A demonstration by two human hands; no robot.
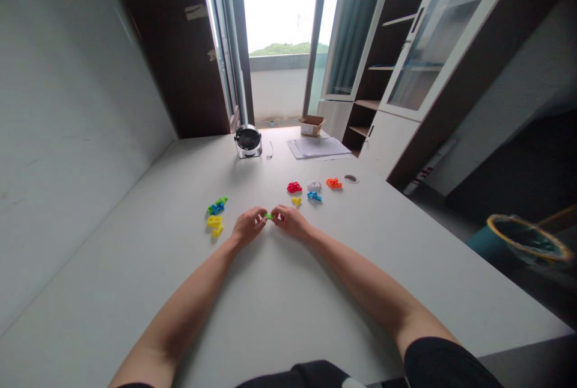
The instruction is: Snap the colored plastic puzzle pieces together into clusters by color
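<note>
Between my two hands is a small green plastic piece [269,216], pinched from both sides; its exact kind is too small to tell. My left hand [249,225] grips its left end and my right hand [289,220] its right end, just above the white table. Left of my left hand lie green pieces [220,201], blue pieces [216,209] and yellow pieces [214,221]. Beyond my right hand are a small yellow piece [296,201], a red cluster [294,187], clear or whitish pieces [314,186], blue pieces [314,196] and orange pieces [334,183].
On the white table [279,304], a round black device on a stand [247,140] is at the back, beside papers [318,147] and an open cardboard box [311,126]. A cable-hole ring [351,179] sits at right. A wall borders the left; a bin [527,240] stands off the right edge.
</note>
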